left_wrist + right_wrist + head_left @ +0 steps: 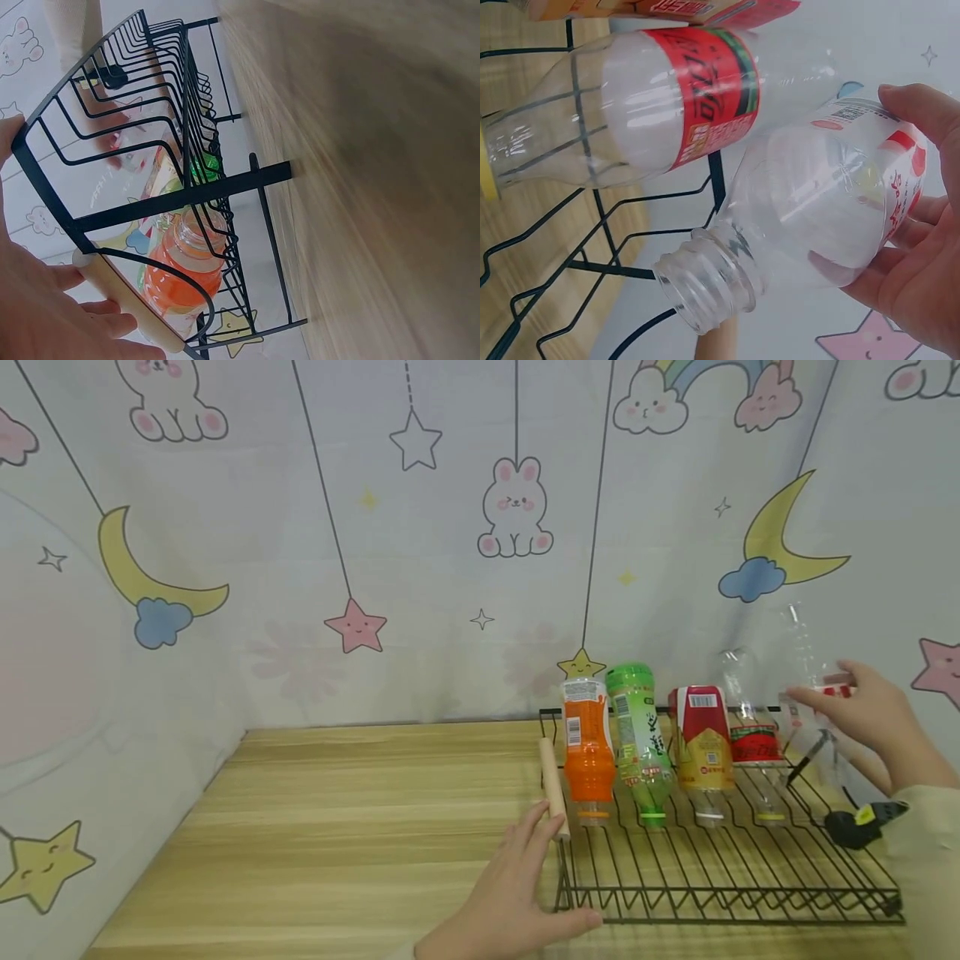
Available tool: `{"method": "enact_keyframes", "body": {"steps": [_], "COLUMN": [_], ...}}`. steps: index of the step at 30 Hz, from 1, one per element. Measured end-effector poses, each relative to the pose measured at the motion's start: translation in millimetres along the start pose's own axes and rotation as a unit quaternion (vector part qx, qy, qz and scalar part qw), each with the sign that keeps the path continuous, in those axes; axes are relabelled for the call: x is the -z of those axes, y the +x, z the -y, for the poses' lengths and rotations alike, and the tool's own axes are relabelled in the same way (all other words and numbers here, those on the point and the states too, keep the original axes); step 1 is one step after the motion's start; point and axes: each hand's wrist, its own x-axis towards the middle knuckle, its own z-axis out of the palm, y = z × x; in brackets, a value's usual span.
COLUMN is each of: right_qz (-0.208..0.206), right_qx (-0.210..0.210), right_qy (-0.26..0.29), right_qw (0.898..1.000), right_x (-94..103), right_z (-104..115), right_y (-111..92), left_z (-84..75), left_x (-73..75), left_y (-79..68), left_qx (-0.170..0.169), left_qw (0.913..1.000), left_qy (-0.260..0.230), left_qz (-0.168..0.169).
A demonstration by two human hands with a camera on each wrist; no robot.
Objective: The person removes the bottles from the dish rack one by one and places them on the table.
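Observation:
My right hand (881, 714) grips a clear plastic bottle (810, 202) with a red-and-white label, above the right end of a black wire rack (720, 891). Its uncapped threaded neck points down toward the rack in the right wrist view. Beside it leans a clear bottle with a red label (756, 745). My left hand (506, 893) is at the rack's front left corner, its fingers touching the wooden handle (553, 785) and its thumb against the frame in the left wrist view.
Several bottles lie neck-down on the rack: an orange one (588, 747), a green one (639, 735) and a red-and-gold one (702, 739). A black piece with a yellow mark (855, 828) sits at the right side. The wood-grain table (360, 827) meets a patterned cloth behind.

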Motion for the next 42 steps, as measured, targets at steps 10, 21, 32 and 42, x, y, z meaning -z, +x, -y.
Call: {"method": "enact_keyframes", "body": {"steps": [10,21,32,42], "right_qz": [0.017,0.026,0.044,0.055], "right_qx": [0.031,0.058,0.091,0.125], "right_qy": [0.003,0.001,0.009,0.02], "right_qw": [0.999,0.998,0.995,0.99], "right_x": [34.9,38.3,42.1,37.9], "right_z": [79.5,103.5,123.5,141.4], "right_y": [-42.5,-49.8,-53.5,-59.0], "left_z": [0.9,-1.5,-2.1,-2.8], "left_x": [0.7,0.4,2.2,2.4], "left_y": [0.3,-0.7,-0.9,-2.4], "left_qx": [-0.007,0.004,-0.003,0.004], "left_qw": [1.0,1.0,1.0,1.0], "left_qy": [0.001,0.001,-0.006,-0.007], "left_qz": [0.0,0.002,0.001,0.004]}}
